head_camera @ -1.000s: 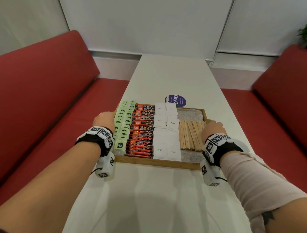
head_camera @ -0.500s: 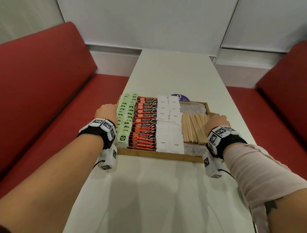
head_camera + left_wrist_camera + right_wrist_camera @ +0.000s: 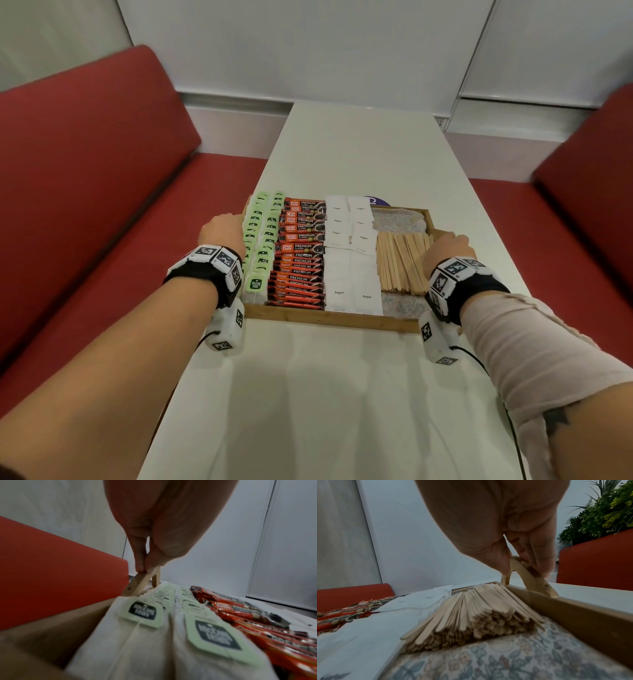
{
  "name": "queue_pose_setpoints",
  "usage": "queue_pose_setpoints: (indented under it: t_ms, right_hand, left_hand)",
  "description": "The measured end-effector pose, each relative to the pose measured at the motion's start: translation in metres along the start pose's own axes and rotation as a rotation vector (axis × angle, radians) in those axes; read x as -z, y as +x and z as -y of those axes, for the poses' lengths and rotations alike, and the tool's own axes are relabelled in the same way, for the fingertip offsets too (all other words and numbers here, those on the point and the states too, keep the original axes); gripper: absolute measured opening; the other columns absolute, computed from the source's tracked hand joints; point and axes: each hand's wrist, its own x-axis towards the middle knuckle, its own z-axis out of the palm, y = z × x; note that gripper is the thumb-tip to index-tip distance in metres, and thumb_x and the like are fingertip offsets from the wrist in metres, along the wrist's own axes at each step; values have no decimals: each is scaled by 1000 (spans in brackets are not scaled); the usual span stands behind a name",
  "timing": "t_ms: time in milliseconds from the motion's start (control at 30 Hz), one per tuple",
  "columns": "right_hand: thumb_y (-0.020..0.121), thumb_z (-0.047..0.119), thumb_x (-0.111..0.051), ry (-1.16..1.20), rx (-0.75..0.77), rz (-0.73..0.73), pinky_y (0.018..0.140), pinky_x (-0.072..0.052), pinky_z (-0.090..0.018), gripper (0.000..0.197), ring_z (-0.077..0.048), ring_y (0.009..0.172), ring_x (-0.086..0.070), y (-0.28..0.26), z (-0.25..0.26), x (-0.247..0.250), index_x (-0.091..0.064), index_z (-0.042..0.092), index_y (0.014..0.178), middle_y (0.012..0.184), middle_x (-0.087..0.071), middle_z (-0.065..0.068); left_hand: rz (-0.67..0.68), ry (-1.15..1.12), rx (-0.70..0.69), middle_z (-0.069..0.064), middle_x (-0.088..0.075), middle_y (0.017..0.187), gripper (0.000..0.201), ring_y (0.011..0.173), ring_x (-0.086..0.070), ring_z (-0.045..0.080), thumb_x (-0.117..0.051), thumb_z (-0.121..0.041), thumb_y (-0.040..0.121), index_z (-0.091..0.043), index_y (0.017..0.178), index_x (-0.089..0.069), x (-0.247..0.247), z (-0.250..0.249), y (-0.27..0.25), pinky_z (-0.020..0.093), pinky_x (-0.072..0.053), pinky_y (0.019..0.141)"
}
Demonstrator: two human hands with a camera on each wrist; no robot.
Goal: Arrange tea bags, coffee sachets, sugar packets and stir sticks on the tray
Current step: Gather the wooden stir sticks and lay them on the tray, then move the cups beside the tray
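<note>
A wooden tray (image 3: 329, 320) sits across the white table. In it lie, left to right, green-tagged tea bags (image 3: 262, 240), red coffee sachets (image 3: 301, 253), white sugar packets (image 3: 351, 257) and a pile of wooden stir sticks (image 3: 402, 262). My left hand (image 3: 222, 233) grips the tray's left handle (image 3: 142, 580), fingers and thumb pinched round it. My right hand (image 3: 445, 248) grips the right handle (image 3: 534, 577) in the same way. The tea bags (image 3: 154, 635) fill the left wrist view and the stir sticks (image 3: 471, 615) the right wrist view.
The white table (image 3: 359, 154) runs away from me between two red benches (image 3: 85, 171). A purple round sticker (image 3: 378, 201) peeks out behind the tray's far rim. A floral liner (image 3: 488, 660) covers the tray floor. A green plant (image 3: 599, 513) stands at the far right.
The tray, held in both hands, has slid away from me along the table and now covers most of the purple sticker. Both grips are unchanged.
</note>
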Motion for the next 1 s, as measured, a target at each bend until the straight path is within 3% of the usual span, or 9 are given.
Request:
queue_pose_setpoints:
  t_ms: [133, 300, 400, 500, 567, 633, 767, 867, 1000]
  right_hand:
    - [98, 10, -38, -28, -3, 5, 103, -39, -35, 38, -30, 130, -37, -1, 0, 2, -35, -4, 134, 138, -36, -19]
    - [97, 8, -39, -38, 6, -9, 103, -38, -37, 37, -30, 131, -36, 3, -3, -2, -37, -3, 132, 138, -35, -18]
    - [97, 9, -39, -30, 13, 7, 102, -39, -38, 40, -31, 128, -38, 8, -6, -4, -35, -2, 134, 138, -35, -18]
    - [91, 13, -47, 12, 26, 58, 99, -43, -44, 53, -35, 121, -48, 14, -16, 0, -30, 9, 141, 135, -41, -17]
    - [86, 12, -48, 50, 74, 83, 92, -49, -44, 62, -34, 107, -57, 14, -24, 3, -29, 20, 144, 125, -52, -16]
    - [85, 11, -47, 64, 120, 86, 80, -51, -37, 61, -30, 95, -60, 9, -32, 8, -32, 23, 143, 119, -58, -15]
    - [90, 14, -51, 16, 205, 70, 70, -43, -29, 41, -24, 89, -57, -21, -49, 25, -47, 8, 130, 116, -61, -12]
    - [91, 17, -54, 57, 175, 73, 84, -46, -31, 39, -29, 108, -58, -41, -69, 31, -50, 4, 127, 124, -59, -13]
    - [93, 22, -54, 83, 174, 55, 89, -44, -31, 40, -30, 116, -55, -64, -101, 37, -51, 5, 128, 129, -57, -14]
  left_hand:
    - [-3, 0, 1, 20, -60, 113, 35, 103, -59, 36, -36, -10, 97, -5, 130, -48, -3, 1, 2, 40, -45, 81]
    - [6, 1, 8, 16, -62, 108, 30, 99, -60, 34, -42, -7, 93, -8, 117, -58, -12, 5, 11, 38, -45, 77]
    - [19, -31, 52, 13, -62, 109, 34, 99, -61, 31, -44, -8, 91, -12, 123, -57, -14, 9, 13, 34, -44, 72]
    - [69, -38, 65, 16, -58, 119, 40, 109, -56, 33, -42, -7, 93, -12, 132, -50, -6, 0, 9, 37, -48, 84]
    - [51, -85, 89, 15, -54, 124, 36, 114, -52, 34, -46, -8, 92, -7, 128, -50, -1, -11, 3, 38, -46, 88]
    - [-28, -145, 52, 14, -54, 123, 34, 113, -51, 34, -48, -7, 90, -6, 124, -52, 4, -25, -9, 39, -45, 86]
    - [-128, -323, -29, 10, -60, 122, 41, 105, -60, 29, -47, -11, 88, -22, 127, -55, 11, -64, -42, 37, -46, 88]
    - [-100, -446, -107, 8, -58, 128, 48, 109, -59, 29, -49, -9, 87, -26, 131, -53, 10, -96, -66, 38, -49, 90]
    - [-52, -463, -290, 3, -54, 135, 46, 121, -52, 23, -52, -12, 88, -22, 133, -50, 13, -133, -96, 34, -43, 97]
